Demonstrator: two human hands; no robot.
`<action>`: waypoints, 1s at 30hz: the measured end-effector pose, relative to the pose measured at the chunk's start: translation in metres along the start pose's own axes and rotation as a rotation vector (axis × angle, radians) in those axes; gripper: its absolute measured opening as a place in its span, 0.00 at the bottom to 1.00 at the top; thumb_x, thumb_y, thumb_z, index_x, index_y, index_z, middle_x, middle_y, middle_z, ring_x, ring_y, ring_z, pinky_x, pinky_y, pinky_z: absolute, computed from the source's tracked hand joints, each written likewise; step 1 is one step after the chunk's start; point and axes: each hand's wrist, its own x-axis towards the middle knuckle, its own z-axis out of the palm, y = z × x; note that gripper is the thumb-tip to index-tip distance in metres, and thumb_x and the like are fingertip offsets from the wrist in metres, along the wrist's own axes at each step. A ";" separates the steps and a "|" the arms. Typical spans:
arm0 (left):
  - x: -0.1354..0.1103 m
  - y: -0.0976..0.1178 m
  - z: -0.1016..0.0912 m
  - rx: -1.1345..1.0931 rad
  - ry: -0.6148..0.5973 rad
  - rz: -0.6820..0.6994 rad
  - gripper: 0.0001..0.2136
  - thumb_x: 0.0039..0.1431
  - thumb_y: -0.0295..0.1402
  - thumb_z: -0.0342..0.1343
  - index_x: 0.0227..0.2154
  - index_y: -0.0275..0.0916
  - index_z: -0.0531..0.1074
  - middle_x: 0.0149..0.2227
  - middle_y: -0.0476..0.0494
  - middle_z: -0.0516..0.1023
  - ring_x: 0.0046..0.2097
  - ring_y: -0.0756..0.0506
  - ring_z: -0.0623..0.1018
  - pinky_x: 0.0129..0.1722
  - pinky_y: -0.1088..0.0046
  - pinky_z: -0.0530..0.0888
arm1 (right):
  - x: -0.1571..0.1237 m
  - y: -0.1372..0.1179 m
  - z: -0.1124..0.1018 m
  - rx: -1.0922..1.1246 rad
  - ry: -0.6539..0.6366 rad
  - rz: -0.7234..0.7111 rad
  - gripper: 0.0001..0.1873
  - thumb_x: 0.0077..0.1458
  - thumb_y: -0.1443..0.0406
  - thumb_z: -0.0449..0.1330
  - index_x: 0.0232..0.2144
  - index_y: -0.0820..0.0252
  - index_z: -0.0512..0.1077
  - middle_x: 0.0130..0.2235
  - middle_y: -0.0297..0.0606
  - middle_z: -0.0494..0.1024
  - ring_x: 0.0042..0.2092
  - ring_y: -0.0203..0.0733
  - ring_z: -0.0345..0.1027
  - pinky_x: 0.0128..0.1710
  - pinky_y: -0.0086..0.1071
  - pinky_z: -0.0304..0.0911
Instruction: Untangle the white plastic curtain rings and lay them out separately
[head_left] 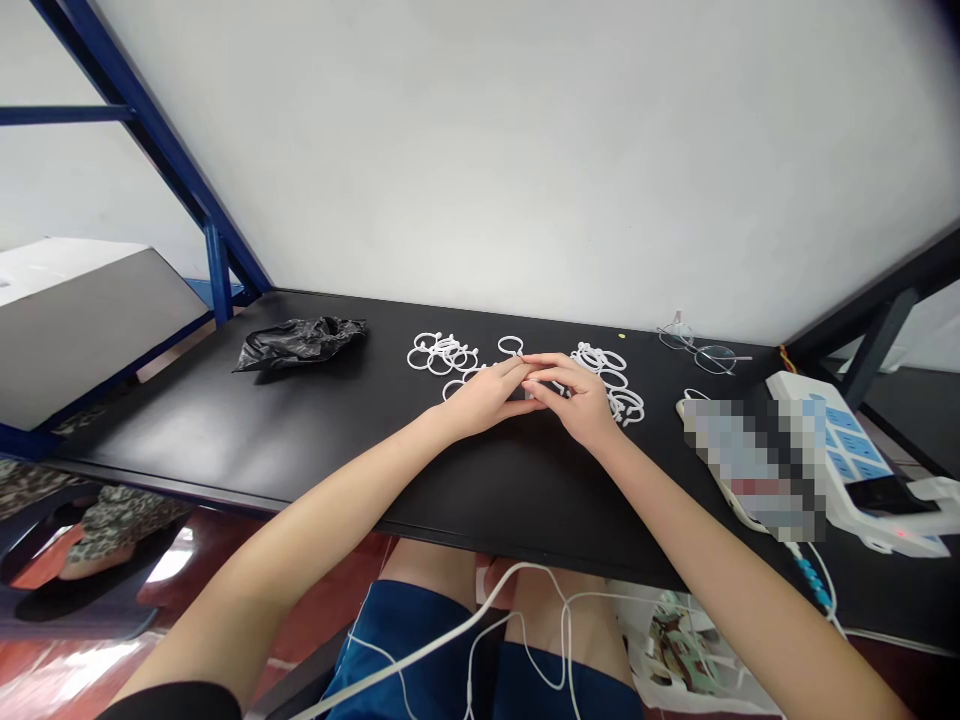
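Observation:
My left hand [487, 397] and my right hand [574, 395] meet at the fingertips over the middle of the black table. Both are closed, fingers bent and thumbs drawn in. Between them shows part of a white ring [557, 387], mostly hidden by the fingers. Loose white plastic rings with small ball ends, like shower curtain rings, lie on both sides: a left pile [442, 352] beyond my left hand and a right pile [626, 405] beside my right hand. One single ring [511, 345] lies just behind the fingertips.
A crumpled black plastic bag [300, 343] lies at the left of the black table [300, 440]. Glasses [714, 358] rest near the wall at the right. A blurred-out phone [739, 470] and a white power strip [855, 450] with cables are nearer. White cables [495, 590] cross my lap.

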 end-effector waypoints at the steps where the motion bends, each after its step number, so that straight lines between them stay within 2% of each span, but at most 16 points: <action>1: 0.000 0.000 0.000 0.001 -0.002 -0.001 0.14 0.64 0.36 0.54 0.49 0.36 0.65 0.48 0.37 0.72 0.46 0.44 0.75 0.44 0.67 0.75 | 0.000 0.000 0.000 0.000 0.002 0.002 0.05 0.57 0.62 0.62 0.33 0.52 0.78 0.47 0.38 0.78 0.49 0.46 0.72 0.52 0.44 0.67; 15: 0.000 -0.001 0.000 -0.012 -0.006 0.006 0.16 0.65 0.37 0.53 0.52 0.37 0.64 0.47 0.37 0.73 0.43 0.45 0.76 0.41 0.68 0.75 | 0.000 0.002 0.000 -0.008 -0.012 0.021 0.06 0.57 0.60 0.61 0.32 0.52 0.78 0.46 0.38 0.78 0.48 0.45 0.73 0.49 0.43 0.69; 30: 0.000 -0.002 0.000 0.009 -0.008 0.009 0.16 0.65 0.38 0.53 0.52 0.38 0.65 0.48 0.37 0.73 0.45 0.43 0.76 0.43 0.66 0.75 | 0.000 0.003 0.000 -0.005 -0.012 0.029 0.07 0.57 0.59 0.62 0.31 0.52 0.78 0.46 0.38 0.78 0.46 0.45 0.73 0.46 0.42 0.71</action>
